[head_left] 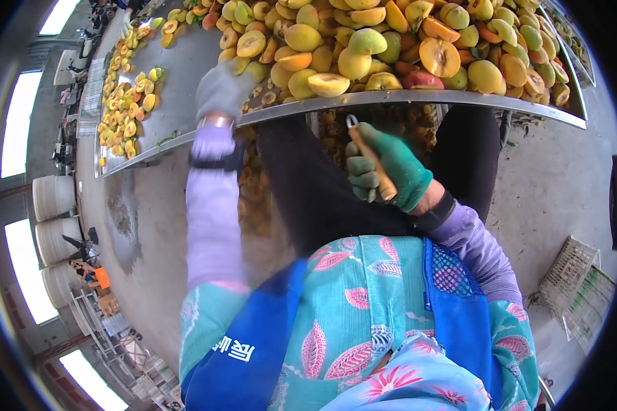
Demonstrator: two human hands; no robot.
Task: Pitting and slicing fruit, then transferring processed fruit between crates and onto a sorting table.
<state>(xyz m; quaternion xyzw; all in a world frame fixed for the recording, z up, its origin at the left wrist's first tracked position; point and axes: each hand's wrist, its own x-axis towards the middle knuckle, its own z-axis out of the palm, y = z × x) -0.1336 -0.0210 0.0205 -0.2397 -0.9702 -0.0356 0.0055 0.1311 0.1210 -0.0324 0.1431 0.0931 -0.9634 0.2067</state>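
Observation:
My right hand (394,168), in a green glove, is closed round the wooden handle of a pitting knife (376,164) whose small, bright metal tip looks looped. It is held above my lap, just below the table's near edge. My left hand (221,92), in a grey glove, is smeared by motion over the metal table (175,68), beside the pile's left end. Whether its fingers hold anything is too blurred to tell. Yellow peaches (354,63) are heaped in front of me, several cut into halves. One cut half (329,85) lies at the table's rim, its flesh facing up.
Another spread of peach halves (127,130) covers the table's left side. Below the table, between my legs, more fruit pieces (257,185) show in shadow. Plastic crates (572,288) stand on the floor at right. Large white tubs (53,197) line the far left.

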